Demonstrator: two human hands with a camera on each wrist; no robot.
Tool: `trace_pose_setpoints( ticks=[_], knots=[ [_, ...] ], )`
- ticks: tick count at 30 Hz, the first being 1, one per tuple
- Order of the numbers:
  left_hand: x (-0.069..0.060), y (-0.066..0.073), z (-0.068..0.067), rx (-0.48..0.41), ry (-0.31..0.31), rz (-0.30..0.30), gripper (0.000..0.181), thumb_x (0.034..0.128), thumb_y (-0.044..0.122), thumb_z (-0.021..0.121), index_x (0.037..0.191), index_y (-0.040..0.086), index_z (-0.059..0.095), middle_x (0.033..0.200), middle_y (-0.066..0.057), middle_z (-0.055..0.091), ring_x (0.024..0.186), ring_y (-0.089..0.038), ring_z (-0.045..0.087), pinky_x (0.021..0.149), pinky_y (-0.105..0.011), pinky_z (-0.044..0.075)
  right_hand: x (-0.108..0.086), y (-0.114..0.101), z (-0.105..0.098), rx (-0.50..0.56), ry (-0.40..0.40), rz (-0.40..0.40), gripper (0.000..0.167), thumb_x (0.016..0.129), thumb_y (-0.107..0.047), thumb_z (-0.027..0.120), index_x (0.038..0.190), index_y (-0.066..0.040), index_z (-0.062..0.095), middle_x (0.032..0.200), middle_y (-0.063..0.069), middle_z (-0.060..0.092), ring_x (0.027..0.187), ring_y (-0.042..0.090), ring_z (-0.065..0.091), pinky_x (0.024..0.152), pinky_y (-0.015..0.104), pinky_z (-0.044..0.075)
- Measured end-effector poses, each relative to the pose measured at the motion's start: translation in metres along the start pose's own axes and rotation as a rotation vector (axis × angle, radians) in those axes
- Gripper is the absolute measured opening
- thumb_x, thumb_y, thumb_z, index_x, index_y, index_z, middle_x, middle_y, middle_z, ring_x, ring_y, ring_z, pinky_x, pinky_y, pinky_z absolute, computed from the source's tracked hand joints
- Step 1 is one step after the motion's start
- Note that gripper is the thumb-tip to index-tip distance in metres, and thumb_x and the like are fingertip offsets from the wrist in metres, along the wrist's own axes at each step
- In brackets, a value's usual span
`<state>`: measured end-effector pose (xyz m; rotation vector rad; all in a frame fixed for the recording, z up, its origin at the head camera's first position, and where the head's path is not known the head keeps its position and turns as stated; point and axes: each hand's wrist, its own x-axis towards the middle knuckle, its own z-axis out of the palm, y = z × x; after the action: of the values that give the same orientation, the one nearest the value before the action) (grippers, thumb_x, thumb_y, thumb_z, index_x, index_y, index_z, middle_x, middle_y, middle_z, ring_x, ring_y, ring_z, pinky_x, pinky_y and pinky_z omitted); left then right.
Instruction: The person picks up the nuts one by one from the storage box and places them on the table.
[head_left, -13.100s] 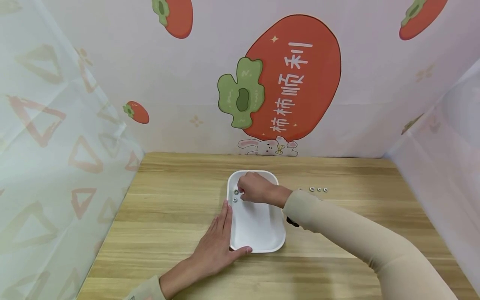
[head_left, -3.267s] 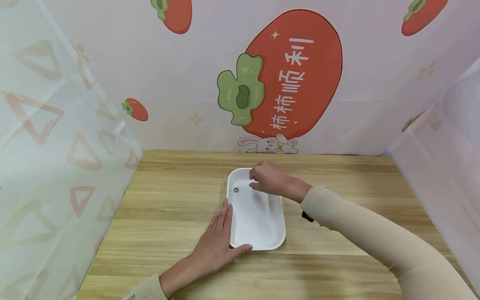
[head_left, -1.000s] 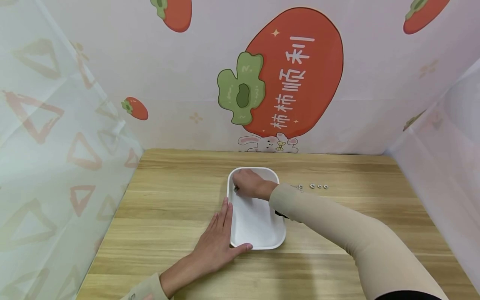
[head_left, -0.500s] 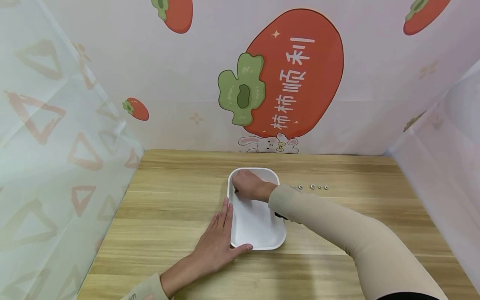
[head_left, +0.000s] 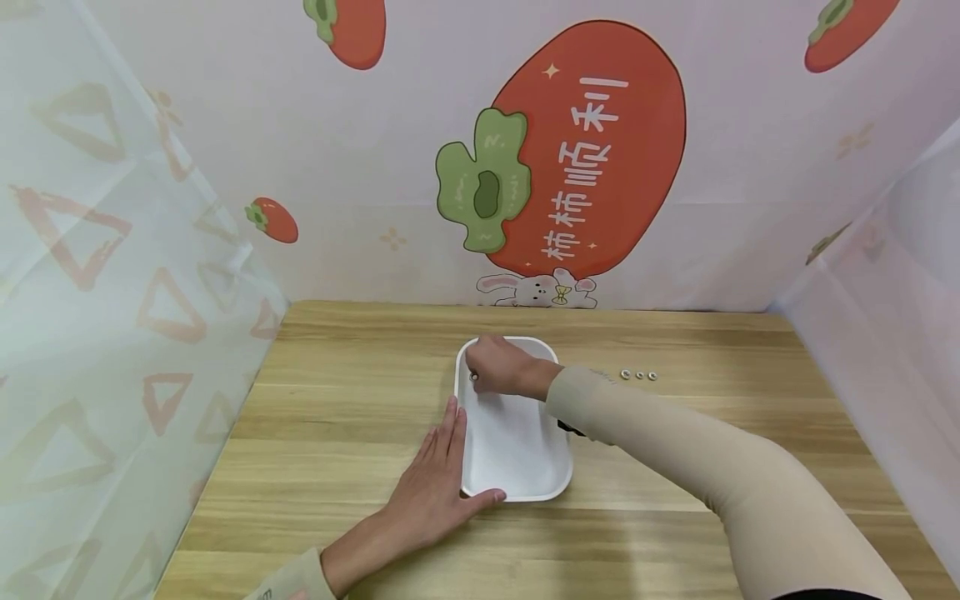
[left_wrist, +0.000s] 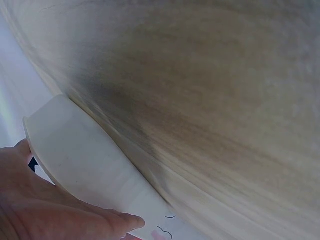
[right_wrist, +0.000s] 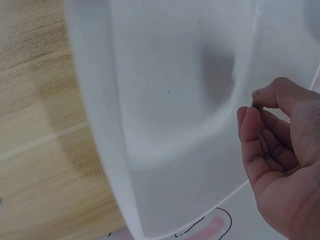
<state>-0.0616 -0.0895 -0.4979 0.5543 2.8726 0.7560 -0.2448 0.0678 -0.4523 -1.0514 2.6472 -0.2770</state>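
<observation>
My right hand (head_left: 501,365) is over the far left part of a white tray (head_left: 513,450). Between its thumb and index finger it pinches a small metal nut (right_wrist: 257,106), mostly covered by the fingertips. In the head view just a bit of this nut (head_left: 474,377) shows below the knuckles. My left hand (head_left: 427,492) lies against the tray's left side, fingers straight and thumb on the near rim. The left wrist view shows this hand (left_wrist: 55,210) touching the tray's outer wall (left_wrist: 90,155).
Right of the tray, small metal nuts (head_left: 640,376) lie in a short row on the wooden table (head_left: 337,375). The right forearm crosses the tray's right edge. A printed backdrop (head_left: 360,150) stands behind the table, with pale sheets on both sides.
Earlier, two nuts lay in the tray, then one at its far left. The right hand came back from the right, pinched that nut and lifted it slightly. The left hand has stayed put.
</observation>
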Motion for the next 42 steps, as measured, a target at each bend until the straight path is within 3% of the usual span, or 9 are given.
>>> trace_pose_setpoints(
  ticks=[9,13,22,42],
  knots=[
    [0.001,0.000,0.001,0.005,0.007,-0.010,0.121,0.0912,0.072,0.067,0.169,-0.001,0.011,0.179,-0.013,-0.003,0.157,-0.041,0.029,0.130,-0.051,0.024,-0.013,0.003,-0.013,0.051,-0.005,-0.005,0.003,0.090,-0.009,0.084,0.089,-0.008,0.081,0.075,-0.003,0.069,0.068,0.010,0.057,0.062,0.022,0.051],
    [0.001,0.000,0.001,0.008,0.007,-0.010,0.121,0.0915,0.072,0.067,0.169,-0.001,0.010,0.179,-0.012,-0.004,0.158,-0.039,0.028,0.130,-0.051,0.023,-0.020,0.005,-0.019,0.082,0.005,0.003,0.005,0.089,-0.009,0.085,0.093,-0.007,0.082,0.077,-0.003,0.071,0.069,0.011,0.059,0.063,0.023,0.053],
    [0.002,0.001,-0.001,0.002,-0.006,-0.011,0.120,0.0916,0.071,0.068,0.168,-0.002,0.011,0.178,-0.013,-0.005,0.158,-0.040,0.028,0.130,-0.051,0.023,-0.041,0.014,-0.038,0.141,0.060,-0.011,0.010,0.088,-0.007,0.086,0.097,-0.003,0.084,0.079,0.000,0.073,0.070,0.015,0.062,0.064,0.023,0.055],
    [0.001,0.001,0.000,0.006,-0.005,-0.011,0.121,0.0916,0.075,0.065,0.169,-0.001,0.011,0.179,-0.011,-0.006,0.158,-0.041,0.028,0.130,-0.051,0.023,-0.093,0.041,-0.068,0.136,0.209,-0.007,0.003,0.085,-0.001,0.081,0.086,-0.004,0.081,0.074,-0.001,0.071,0.065,0.013,0.056,0.060,0.023,0.048]
  ],
)
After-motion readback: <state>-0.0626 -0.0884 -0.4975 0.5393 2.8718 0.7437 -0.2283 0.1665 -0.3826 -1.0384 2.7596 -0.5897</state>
